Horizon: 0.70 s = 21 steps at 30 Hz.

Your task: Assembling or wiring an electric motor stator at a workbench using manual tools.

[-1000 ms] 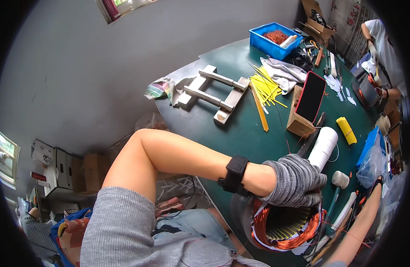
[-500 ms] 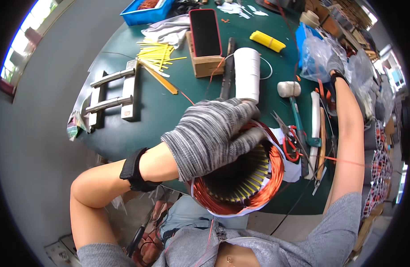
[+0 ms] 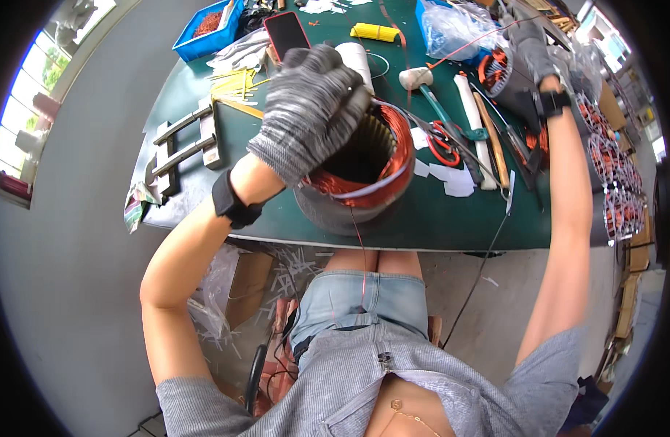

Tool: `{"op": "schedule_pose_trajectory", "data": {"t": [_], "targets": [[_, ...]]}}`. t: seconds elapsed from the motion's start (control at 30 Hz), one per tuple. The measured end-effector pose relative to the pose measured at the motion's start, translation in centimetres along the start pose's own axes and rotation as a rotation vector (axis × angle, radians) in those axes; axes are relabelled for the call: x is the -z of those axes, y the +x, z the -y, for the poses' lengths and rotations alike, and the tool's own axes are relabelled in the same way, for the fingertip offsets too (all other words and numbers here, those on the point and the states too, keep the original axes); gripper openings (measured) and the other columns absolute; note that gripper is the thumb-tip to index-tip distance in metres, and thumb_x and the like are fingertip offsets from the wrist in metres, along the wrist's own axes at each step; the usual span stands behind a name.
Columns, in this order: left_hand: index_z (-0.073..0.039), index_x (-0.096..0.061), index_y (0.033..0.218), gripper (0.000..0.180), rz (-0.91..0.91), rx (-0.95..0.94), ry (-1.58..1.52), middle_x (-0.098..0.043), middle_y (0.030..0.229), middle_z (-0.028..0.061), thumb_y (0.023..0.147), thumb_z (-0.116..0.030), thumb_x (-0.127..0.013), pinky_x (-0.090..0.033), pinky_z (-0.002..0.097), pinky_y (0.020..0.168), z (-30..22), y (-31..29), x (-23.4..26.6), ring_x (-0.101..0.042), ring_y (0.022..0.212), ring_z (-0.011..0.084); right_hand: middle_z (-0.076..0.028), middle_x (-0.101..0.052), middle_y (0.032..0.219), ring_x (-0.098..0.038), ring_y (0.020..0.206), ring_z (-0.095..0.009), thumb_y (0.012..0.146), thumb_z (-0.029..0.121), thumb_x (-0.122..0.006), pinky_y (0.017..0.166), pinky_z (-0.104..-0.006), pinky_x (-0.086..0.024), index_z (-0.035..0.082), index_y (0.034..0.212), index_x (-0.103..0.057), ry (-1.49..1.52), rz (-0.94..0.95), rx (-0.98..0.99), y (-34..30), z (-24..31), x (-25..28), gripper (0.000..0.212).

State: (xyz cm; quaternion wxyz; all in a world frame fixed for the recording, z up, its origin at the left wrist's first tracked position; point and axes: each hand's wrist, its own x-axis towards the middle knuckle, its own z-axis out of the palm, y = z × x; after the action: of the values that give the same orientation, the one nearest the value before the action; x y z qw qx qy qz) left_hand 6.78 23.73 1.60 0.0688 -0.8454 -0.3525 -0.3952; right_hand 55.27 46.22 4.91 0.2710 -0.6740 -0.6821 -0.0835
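Note:
A motor stator (image 3: 364, 175) with copper windings stands on the near edge of the green table (image 3: 451, 218). My left hand (image 3: 313, 109), in a grey knit glove, lies over its top rim with the fingers curled on the edge. A thin red cord (image 3: 362, 251) hangs from the stator toward my lap. My right hand (image 3: 531, 47), also gloved, is stretched to the far right of the table beside a second wound stator (image 3: 495, 69), closed on a taut red cord (image 3: 480, 40).
A white mallet (image 3: 416, 76), red-handled cutters (image 3: 442, 142), long tools and paper scraps (image 3: 451, 178) lie right of the stator. At the back are a phone (image 3: 287, 33), blue bin (image 3: 207, 29) and plastic bag (image 3: 455, 25); a metal stand (image 3: 182, 142) sits left. More stators (image 3: 619, 182) line the right.
The stator has come up from beside my lap onto the table's near edge, my left hand staying on its top. My right arm has stretched out to the far right.

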Motion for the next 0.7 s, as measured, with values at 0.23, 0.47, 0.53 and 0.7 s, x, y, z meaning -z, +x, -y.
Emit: {"op": "schedule_pose_trajectory", "data": {"t": [0.23,0.47,0.53,0.7], "targets": [[-0.006,-0.055,0.107,0.027,0.411,-0.136,-0.378,-0.048,0.121,0.0137,0.085,0.002,-0.042,-0.040,0.0334,0.095,-3.8,-2.3,5.5,-0.048,0.112,0.0266,-0.002,-0.060,0.087,-0.054,0.069,-0.006,0.088,0.019,-0.055,0.061,-0.0179,-0.045,0.003,0.098,-0.059,1.415,0.427,-0.081,-20.8,13.9,1.4,0.019],[-0.006,-0.059,0.098,0.030,0.182,0.204,-0.759,-0.061,0.087,0.0035,0.092,-0.031,-0.045,-0.043,0.0228,0.067,-3.7,0.1,7.5,-0.051,0.067,0.0080,-0.002,-0.060,0.098,-0.061,0.084,-0.013,0.089,0.030,-0.052,0.075,-0.0233,-0.048,0.003,0.107,-0.056,1.401,0.734,0.277,-27.5,25.8,3.8,0.033],[-0.006,-0.060,0.097,0.029,0.135,0.199,-0.763,-0.062,0.090,0.0030,0.093,-0.029,-0.043,-0.044,0.0241,0.068,-5.3,2.7,8.0,-0.053,0.069,0.0082,-0.003,-0.061,0.096,-0.060,0.086,-0.014,0.090,0.027,-0.050,0.080,-0.0253,-0.048,0.002,0.103,-0.057,0.731,-0.249,1.155,-27.6,27.5,1.7,0.029],[-0.005,-0.058,0.102,0.029,0.127,0.142,-0.413,-0.063,0.092,0.0042,0.093,-0.028,-0.042,-0.046,0.0233,0.067,-2.9,3.2,8.1,-0.056,0.072,0.0075,-0.003,-0.061,0.085,-0.058,0.071,-0.010,0.088,0.022,-0.055,0.062,-0.0216,-0.048,0.003,0.099,-0.059,1.755,0.522,0.360,-23.4,29.9,10.9,0.022]]}}
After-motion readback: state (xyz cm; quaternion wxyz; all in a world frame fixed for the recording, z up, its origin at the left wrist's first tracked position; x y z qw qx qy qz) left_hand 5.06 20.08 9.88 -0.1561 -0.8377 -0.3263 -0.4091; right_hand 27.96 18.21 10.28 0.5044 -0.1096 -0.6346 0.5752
